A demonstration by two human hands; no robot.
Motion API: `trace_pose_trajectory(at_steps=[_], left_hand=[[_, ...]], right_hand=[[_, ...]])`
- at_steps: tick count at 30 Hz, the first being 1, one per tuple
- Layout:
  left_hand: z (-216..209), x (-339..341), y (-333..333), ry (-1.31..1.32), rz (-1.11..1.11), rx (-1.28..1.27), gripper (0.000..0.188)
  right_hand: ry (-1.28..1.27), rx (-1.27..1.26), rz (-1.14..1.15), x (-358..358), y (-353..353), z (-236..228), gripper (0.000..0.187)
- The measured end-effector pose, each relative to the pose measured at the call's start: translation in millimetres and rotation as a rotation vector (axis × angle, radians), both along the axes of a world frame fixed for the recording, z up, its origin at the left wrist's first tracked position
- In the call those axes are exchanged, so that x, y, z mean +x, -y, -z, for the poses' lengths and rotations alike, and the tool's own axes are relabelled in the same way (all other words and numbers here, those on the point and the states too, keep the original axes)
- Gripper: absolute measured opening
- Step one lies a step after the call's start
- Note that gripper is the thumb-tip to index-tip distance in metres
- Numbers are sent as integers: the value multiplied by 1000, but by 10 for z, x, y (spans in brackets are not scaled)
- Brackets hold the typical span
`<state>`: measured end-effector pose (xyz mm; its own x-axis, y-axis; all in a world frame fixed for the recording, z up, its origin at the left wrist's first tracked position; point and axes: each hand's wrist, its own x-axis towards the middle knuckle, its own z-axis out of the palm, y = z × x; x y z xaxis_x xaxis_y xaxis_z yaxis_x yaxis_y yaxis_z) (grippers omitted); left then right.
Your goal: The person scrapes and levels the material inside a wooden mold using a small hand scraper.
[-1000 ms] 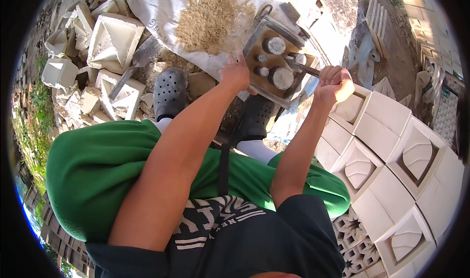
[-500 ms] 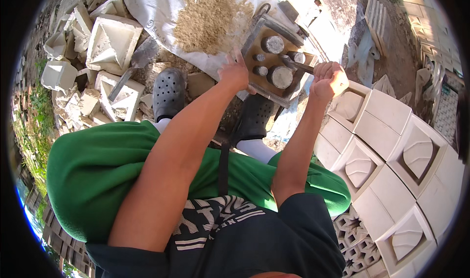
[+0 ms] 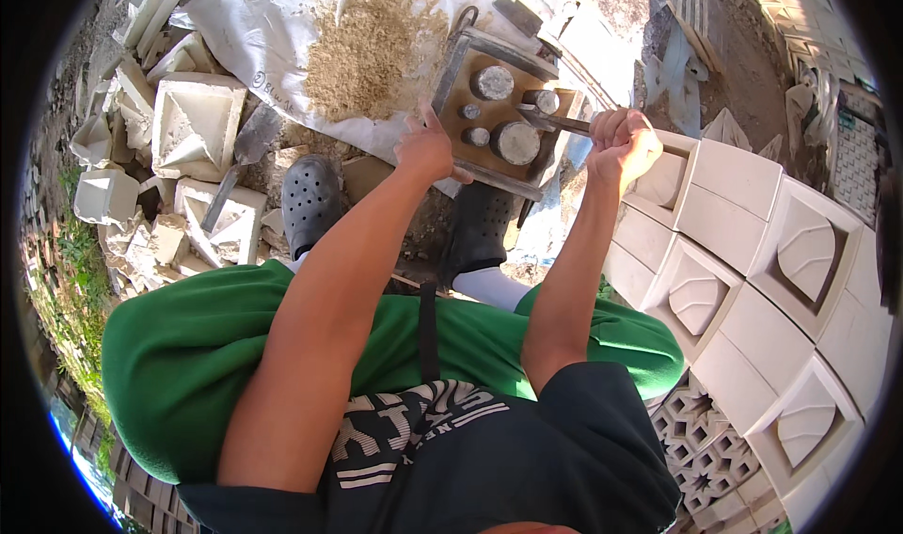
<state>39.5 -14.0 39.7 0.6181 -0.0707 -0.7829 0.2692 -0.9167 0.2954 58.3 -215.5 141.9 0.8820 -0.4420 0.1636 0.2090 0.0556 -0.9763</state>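
Observation:
A metal mould box lies tilted beyond my feet, its brown inner face carrying several round grey metal cylinders of different sizes, among them a large cylinder. My left hand is at the box's near left corner, thumb along the near edge and index finger stretched up the left side; its other fingers are partly hidden. In a closed fist, my right hand grips a narrow metal tool. The tool's end lies over the box between two cylinders on the right; the fist covers its handle.
Sand is heaped on a white sheet beyond the box. Broken pale blocks and a trowel lie at the left. Stacked pale patterned blocks stand close to my right arm. My dark clogs are near the box.
The view has shifted slightly, with the box appearing further left. Both hands keep their holds, and the tool's end stays among the same cylinders.

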Motion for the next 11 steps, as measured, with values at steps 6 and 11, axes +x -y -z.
trace_pose_trajectory(at_steps=[6, 11], left_hand=[[-52, 35, -2, 11, 9, -40, 155], [-57, -11, 71, 7, 14, 40, 152]], right_hand=[[50, -79, 43, -14, 57, 59, 40], [48, -120, 36, -187, 134, 37, 44]])
